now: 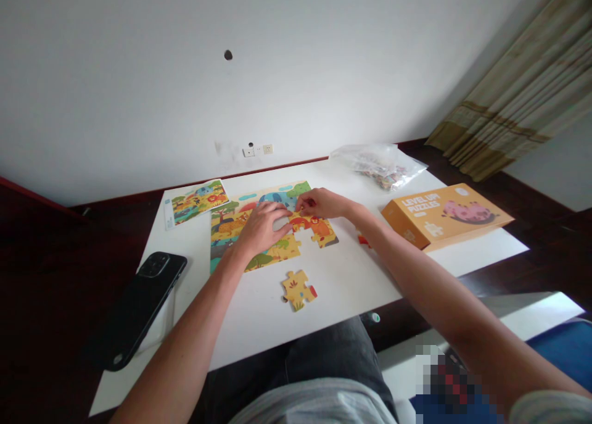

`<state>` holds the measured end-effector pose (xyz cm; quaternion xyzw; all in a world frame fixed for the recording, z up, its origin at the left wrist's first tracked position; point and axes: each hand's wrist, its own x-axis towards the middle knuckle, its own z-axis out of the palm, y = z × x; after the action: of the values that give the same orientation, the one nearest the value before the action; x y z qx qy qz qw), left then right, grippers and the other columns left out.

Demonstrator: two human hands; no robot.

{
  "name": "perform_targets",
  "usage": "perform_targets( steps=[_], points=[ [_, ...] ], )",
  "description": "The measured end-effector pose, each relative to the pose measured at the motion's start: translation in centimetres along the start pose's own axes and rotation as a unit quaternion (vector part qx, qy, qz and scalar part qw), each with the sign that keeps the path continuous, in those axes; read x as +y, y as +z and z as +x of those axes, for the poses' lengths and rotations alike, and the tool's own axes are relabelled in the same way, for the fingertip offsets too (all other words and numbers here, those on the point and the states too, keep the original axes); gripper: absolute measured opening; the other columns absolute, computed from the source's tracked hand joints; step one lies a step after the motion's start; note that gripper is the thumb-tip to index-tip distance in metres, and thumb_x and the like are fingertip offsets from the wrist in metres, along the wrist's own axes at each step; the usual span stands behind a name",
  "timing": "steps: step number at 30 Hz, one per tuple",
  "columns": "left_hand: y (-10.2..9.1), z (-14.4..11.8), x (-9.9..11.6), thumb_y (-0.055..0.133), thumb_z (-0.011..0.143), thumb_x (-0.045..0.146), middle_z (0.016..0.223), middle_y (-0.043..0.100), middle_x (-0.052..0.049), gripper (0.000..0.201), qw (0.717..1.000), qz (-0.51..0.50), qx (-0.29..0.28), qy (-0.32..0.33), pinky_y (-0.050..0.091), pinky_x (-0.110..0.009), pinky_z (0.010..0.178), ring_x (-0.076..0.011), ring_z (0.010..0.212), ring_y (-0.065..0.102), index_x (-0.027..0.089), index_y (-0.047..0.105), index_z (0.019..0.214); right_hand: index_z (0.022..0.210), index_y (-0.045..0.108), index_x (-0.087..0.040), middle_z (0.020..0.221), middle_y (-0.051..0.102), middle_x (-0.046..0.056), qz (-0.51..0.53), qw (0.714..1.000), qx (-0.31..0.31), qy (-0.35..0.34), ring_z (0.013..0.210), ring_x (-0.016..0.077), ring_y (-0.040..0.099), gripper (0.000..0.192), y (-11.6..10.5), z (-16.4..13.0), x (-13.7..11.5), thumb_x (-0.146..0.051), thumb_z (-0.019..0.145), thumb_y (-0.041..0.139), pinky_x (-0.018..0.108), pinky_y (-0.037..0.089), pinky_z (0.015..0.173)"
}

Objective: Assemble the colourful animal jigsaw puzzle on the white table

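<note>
A partly assembled jigsaw puzzle (231,226) with colourful animals lies flat on the white table, with a gap at its lower right. My left hand (266,226) rests on the middle of the puzzle, thumb apart from the fingers. At the puzzle's upper right, my right hand (320,203) has its fingers curled and pinched at a puzzle piece, which they mostly cover. Nearer to me lies a loose yellow puzzle piece (297,291). A red piece (364,241) shows beside my right forearm, which partly hides it.
A reference picture card (198,202) lies at the back left, with a black phone (147,307) at the left edge. To the right are an orange puzzle box (448,214) and a clear plastic bag (379,165) of pieces. The wall stands behind the table (259,325).
</note>
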<state>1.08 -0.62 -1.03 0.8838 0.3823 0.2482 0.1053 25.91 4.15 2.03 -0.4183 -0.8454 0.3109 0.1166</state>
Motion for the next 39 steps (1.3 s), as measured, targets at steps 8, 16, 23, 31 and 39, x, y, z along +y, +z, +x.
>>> perform_targets(
  steps=[8,16,23,31,39],
  points=[
    [-0.9,-0.1,0.3,0.075,0.09,0.052,0.133,0.067,-0.009,0.045,0.999,0.001,-0.046,-0.021,0.043,-0.051,0.116,-0.0307,0.128,0.056,0.022,0.071,0.124,0.102,0.079,-0.019,0.072,0.063,-0.003,0.01,1.0,0.0,0.013,0.063,0.0107,0.049,0.031,0.1,0.2,0.4,-0.017,0.08,0.058,0.024,0.035,0.061],
    [-1.3,-0.1,-0.4,0.077,0.08,0.071,0.139,0.063,-0.01,0.069,0.997,-0.026,-0.077,-0.011,0.042,-0.051,0.117,-0.0323,0.133,0.053,0.025,0.067,0.13,0.102,0.08,-0.019,0.071,0.063,-0.003,0.019,1.0,0.002,0.01,0.063,0.0106,0.049,0.03,0.3,0.3,0.7,-0.019,0.081,0.058,0.024,0.035,0.061],
    [-1.3,-0.2,-0.2,0.079,0.079,0.068,0.138,0.063,-0.01,0.065,0.997,-0.03,-0.073,-0.019,0.042,-0.05,0.117,-0.0323,0.133,0.054,0.025,0.068,0.126,0.108,0.079,-0.023,0.081,0.072,0.0,-0.044,0.999,-0.002,0.009,0.069,0.0132,0.059,0.026,-1.6,-0.7,-0.2,-0.023,0.087,0.065,0.025,0.041,0.064],
    [-1.0,-0.2,-0.6,0.081,0.079,0.064,0.14,0.063,-0.009,0.062,0.996,-0.034,-0.075,-0.022,0.039,-0.051,0.119,-0.0316,0.134,0.054,0.026,0.068,0.127,0.114,0.077,-0.024,0.095,0.078,0.006,-0.185,0.954,0.158,0.178,0.082,0.0205,0.071,0.025,-5.5,-10.5,-2.8,-0.028,0.093,0.064,0.032,0.051,0.08],
    [-1.0,-0.4,-0.7,0.076,0.08,0.072,0.138,0.064,-0.01,0.067,0.997,-0.046,-0.062,-0.007,0.042,-0.052,0.116,-0.0319,0.131,0.055,0.025,0.068,0.127,0.131,0.071,-0.027,0.132,0.071,0.011,-0.159,0.943,0.148,0.252,0.117,0.0297,0.068,0.045,1.9,-17.6,-1.8,-0.029,0.086,0.07,0.04,0.051,0.099]
  ],
)
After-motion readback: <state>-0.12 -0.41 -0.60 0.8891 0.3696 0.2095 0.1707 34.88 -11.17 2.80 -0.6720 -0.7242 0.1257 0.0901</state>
